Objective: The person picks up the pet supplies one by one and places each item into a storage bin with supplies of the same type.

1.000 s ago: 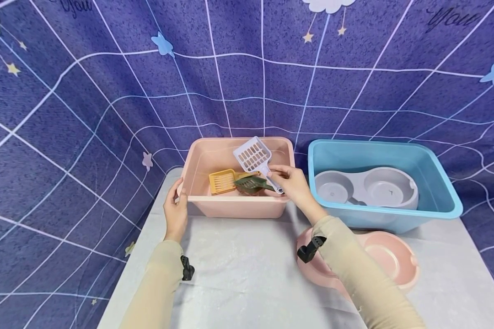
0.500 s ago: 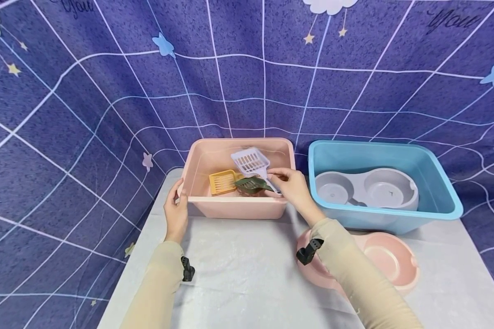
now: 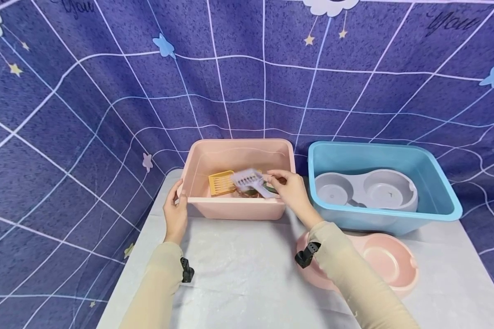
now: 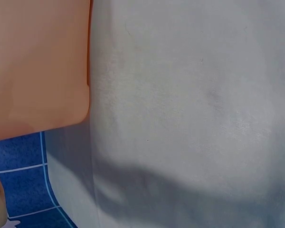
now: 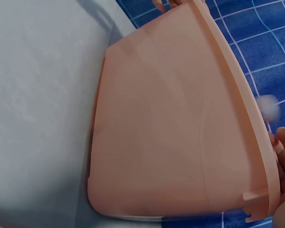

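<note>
My left hand [image 3: 175,212] grips the left front corner of a pink litter box [image 3: 234,209], whose outer wall [image 4: 38,66] shows in the left wrist view. My right hand [image 3: 289,189] is over the box's right front rim, finger and thumb slightly apart. Just beyond those fingertips a pale lilac litter scoop [image 3: 248,179] is blurred by motion, its handle toward the front rim and apparently free of the hand. Inside the box lie a yellow litter scoop [image 3: 221,183] and a green scoop, mostly hidden beneath the lilac one.
To the right stands a blue litter box [image 3: 440,201] holding a grey double bowl [image 3: 360,180]. A pink double bowl [image 3: 395,260] sits on the white table [image 3: 238,274], partly under my right forearm. A purple-blue patterned curtain [image 3: 247,100] rises behind.
The lilac scoop has dropped lower into the pink box, tilted flatter, and come away from my right fingers. My left hand stays at the box's corner.
</note>
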`<state>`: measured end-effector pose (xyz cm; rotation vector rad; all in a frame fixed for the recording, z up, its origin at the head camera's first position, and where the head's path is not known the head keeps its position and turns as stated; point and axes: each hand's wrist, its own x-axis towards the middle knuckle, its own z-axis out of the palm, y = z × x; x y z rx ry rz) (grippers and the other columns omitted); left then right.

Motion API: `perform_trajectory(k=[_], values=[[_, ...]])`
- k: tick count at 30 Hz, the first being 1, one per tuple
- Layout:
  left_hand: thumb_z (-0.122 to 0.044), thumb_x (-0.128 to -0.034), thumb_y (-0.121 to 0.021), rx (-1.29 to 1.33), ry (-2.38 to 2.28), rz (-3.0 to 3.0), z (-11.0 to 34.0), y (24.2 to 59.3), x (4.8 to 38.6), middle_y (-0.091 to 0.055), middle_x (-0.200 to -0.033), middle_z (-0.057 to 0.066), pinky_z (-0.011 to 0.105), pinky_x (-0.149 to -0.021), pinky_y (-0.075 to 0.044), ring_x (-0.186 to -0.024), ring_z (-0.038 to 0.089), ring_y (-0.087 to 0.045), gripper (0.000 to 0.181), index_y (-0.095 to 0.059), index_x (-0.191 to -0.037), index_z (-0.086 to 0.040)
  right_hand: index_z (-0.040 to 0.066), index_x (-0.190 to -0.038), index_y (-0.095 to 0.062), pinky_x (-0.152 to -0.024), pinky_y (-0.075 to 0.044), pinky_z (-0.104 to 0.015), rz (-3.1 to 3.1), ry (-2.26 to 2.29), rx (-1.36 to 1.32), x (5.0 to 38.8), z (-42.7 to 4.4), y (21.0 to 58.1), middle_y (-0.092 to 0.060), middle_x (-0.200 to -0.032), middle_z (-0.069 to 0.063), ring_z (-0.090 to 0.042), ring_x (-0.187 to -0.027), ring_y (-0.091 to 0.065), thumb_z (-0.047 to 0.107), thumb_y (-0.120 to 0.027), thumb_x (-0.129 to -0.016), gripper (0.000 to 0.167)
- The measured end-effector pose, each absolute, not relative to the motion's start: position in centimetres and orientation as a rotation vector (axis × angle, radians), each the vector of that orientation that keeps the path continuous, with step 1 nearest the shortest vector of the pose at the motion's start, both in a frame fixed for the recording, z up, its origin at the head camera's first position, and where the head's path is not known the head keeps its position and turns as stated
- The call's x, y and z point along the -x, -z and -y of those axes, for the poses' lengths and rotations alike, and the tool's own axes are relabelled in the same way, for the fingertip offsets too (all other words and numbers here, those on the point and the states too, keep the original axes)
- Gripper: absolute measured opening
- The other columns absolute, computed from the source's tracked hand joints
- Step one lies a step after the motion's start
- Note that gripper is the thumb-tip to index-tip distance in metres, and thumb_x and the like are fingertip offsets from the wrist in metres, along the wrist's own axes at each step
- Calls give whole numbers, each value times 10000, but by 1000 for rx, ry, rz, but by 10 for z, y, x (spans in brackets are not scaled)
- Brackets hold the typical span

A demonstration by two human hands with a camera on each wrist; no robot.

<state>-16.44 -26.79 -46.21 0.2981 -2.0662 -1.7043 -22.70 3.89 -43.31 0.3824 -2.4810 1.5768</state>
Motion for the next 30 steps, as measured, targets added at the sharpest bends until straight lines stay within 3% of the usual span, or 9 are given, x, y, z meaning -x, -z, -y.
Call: perform_trajectory(k=[11,16,23,30], values=[[-45,-1013,-496,-274,1729,2022,268,464,165,-524,-1357,235,136,-793,-453,-1057,123,-484,403,-519,-1412,5,44,-1130,-731,-654,-498,-200,2374,-1728,-429,222,-44,435,-739,-956,-135,-217,-842,-696,85,-663,-950,197],[-45,-1010,-498,-276,1731,2007,267,464,166,-530,-1356,213,139,-797,-450,-1055,108,-484,401,-525,-1407,5,63,-1123,-739,-603,-447,-197,2350,-1754,-385,219,-45,431,-738,-931,-99,-188,-805,-651,95,-674,-943,194],[-46,-1009,-496,-264,1716,2004,264,465,169,-536,-1362,190,139,-813,-449,-1081,101,-490,400,-528,-1405,3,36,-1117,-733,-659,-483,-196,2298,-1801,-384,216,-49,429,-731,-964,-173,-240,-841,-666,46,-655,-942,192],[-60,-1004,-492,-289,1674,2020,264,466,167,-546,-1353,191,147,-834,-438,-1084,82,-493,409,-534,-1409,-24,38,-1132,-725,-643,-471,-201,2251,-1848,-384,209,-50,425,-721,-952,-156,-278,-788,-625,97,-647,-962,196]])
